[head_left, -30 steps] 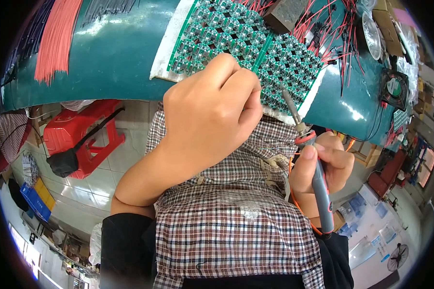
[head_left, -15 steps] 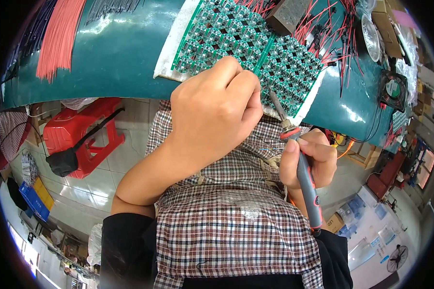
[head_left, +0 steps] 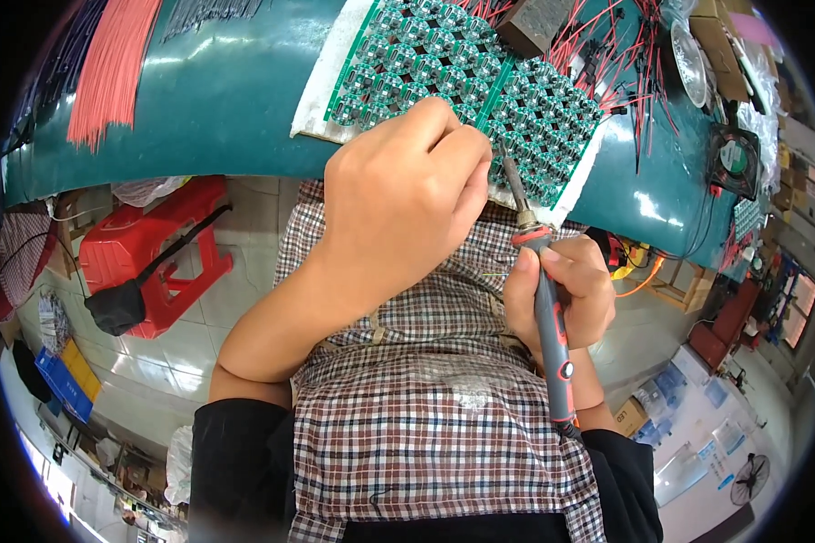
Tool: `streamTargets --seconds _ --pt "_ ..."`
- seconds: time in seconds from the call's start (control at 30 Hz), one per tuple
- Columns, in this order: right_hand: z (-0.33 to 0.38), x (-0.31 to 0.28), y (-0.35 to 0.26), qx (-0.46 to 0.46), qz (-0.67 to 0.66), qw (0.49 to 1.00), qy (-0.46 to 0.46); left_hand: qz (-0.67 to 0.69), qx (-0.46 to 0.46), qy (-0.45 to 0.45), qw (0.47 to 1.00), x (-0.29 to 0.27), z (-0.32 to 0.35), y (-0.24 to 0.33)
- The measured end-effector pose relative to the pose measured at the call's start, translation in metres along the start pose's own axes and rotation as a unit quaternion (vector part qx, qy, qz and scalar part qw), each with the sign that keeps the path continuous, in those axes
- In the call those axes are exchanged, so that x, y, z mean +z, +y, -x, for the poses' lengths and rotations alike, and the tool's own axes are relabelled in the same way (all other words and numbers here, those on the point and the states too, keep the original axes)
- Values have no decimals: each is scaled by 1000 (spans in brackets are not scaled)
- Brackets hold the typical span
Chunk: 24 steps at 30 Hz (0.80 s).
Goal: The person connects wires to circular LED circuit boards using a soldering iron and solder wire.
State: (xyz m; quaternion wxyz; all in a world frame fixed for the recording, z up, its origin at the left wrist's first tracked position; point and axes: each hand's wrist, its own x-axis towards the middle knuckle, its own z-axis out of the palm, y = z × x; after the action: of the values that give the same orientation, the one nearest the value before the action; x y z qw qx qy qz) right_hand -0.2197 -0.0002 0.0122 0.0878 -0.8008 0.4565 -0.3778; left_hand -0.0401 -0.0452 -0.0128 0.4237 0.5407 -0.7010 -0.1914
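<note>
Green circuit-board panels [head_left: 426,68], set with rows of small components, lie on a thick white board [head_left: 311,110] by the near edge of the glossy dark-green surface [head_left: 226,100]. The left hand [head_left: 406,181] covers part of the panels' near edge; its grip is curled narrow, and whether it holds something cannot be told. The right hand [head_left: 581,288], just beyond the near edge, has its grip around a grey-and-red soldering iron [head_left: 548,312], the tip pointing far over the right panel, just beside the left fingers; contact is unclear. Far-side room is tight: a dark rectangular block [head_left: 536,25] and thin red wires [head_left: 598,77] crowd that edge. Leftward, a broad stretch of surface reaches to a salmon-red wire bundle [head_left: 115,72]; rightward, a narrower strip runs to a square black fan [head_left: 733,163].
</note>
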Motion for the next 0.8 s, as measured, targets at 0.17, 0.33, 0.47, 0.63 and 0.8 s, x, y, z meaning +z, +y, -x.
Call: streamTargets --seconds 0.17,0.33,0.47,0.63,0.8 --pt "2 -2 1 1 -5 1000 8 5 -22 -6 1000 -4 2 2" --pt "3 -16 -4 5 -8 1000 13 11 -26 0 1000 -10 7 1" --pt "5 -21 -6 0 -13 1000 -12 19 -13 -16 1000 -13 11 2" --pt "10 -16 -5 -1 -15 1000 -18 21 -15 -2 1000 -5 15 -1" --pt "10 -15 -4 -6 -16 1000 -13 19 -14 0 1000 -1 15 -3"
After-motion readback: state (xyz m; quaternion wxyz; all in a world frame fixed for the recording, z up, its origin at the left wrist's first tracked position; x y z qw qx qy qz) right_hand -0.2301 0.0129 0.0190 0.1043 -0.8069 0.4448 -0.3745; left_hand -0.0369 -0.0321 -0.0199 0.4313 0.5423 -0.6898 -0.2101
